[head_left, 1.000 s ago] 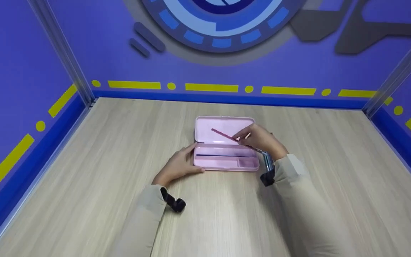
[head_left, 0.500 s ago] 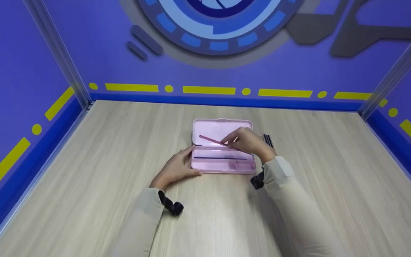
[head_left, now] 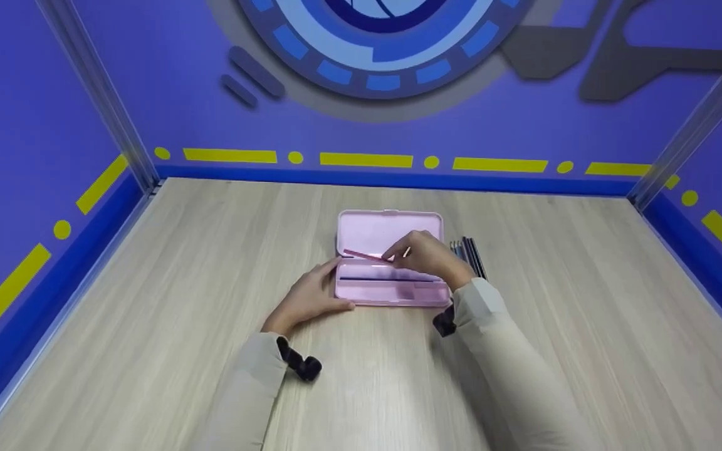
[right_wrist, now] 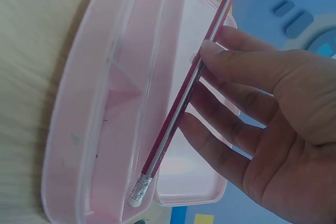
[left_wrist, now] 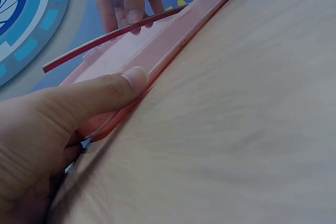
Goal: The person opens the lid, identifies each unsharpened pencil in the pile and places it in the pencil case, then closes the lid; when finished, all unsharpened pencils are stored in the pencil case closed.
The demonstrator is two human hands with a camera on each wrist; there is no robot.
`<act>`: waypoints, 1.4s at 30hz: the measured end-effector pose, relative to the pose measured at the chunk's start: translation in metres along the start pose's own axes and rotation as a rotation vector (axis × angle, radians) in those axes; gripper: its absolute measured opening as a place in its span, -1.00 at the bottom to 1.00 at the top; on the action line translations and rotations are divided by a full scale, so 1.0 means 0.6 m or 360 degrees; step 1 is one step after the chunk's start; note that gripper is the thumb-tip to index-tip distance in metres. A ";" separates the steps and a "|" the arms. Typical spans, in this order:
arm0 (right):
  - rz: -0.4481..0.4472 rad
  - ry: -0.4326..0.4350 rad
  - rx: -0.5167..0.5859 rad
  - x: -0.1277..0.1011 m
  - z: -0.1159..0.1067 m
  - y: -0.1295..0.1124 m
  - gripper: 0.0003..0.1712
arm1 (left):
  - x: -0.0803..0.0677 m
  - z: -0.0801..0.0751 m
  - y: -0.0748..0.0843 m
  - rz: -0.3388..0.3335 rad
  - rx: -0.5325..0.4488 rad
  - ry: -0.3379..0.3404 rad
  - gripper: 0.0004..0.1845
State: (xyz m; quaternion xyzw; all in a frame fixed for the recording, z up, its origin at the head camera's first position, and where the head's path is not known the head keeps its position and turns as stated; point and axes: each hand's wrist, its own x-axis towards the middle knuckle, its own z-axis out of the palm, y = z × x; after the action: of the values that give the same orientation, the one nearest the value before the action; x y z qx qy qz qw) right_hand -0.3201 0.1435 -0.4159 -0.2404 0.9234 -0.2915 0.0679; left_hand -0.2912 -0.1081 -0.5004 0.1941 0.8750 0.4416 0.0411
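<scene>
One red pencil [head_left: 364,255] is hanging low over the open pink pencil case [head_left: 392,293], pinched between the thumb and fingertips of the right hand [head_left: 427,255]. Compared with a second ago, the pencil is sitting lower and flatter: then it was slanting up across the raised lid, and now its tip is pointing left just above the hinge line, with the hand having dropped toward the tray. In the right wrist view the pencil [right_wrist: 184,98] is running lengthwise over the case [right_wrist: 100,129], its eraser end lying close to the near end wall, though whether it is touching the tray cannot be told. Judging from this, the pencil is being lined up with the long compartment, and the placing looks close but not finished, since the fingers are keeping their hold.

The left hand [head_left: 311,294] is bracing the case at its left end, thumb pressing along the front wall and fingers lying straight against it; it has not shifted. A dark pencil is already lying in the tray. Just beside the case on the right, a small bunch of dark pencils [head_left: 470,254] is resting on the wooden table [head_left: 148,313].
</scene>
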 end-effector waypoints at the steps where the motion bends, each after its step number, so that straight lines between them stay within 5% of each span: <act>1: 0.0013 -0.0003 0.0007 0.000 0.000 -0.001 -0.74 | 0.000 0.000 0.000 -0.0002 -0.0002 0.0003 0.07; 10: 0.0130 -0.0032 0.0035 -0.004 0.001 -0.003 -0.72 | 0.000 -0.001 0.000 -0.0017 -0.0013 0.0002 0.08; 27: 0.0096 0.0013 0.0083 -0.024 -0.012 0.009 -0.71 | -0.001 -0.001 0.000 -0.0032 0.0024 0.0001 0.06; 42: 0.0157 0.0106 0.0096 -0.057 -0.032 0.052 -0.69 | -0.002 -0.001 0.001 -0.0027 0.0006 0.0003 0.09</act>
State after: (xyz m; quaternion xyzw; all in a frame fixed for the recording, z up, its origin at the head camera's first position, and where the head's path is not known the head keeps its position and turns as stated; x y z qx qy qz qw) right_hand -0.3080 0.1921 -0.4189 -0.1827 0.9266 -0.3234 0.0586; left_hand -0.2899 -0.1087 -0.5000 0.1863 0.8774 0.4399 0.0438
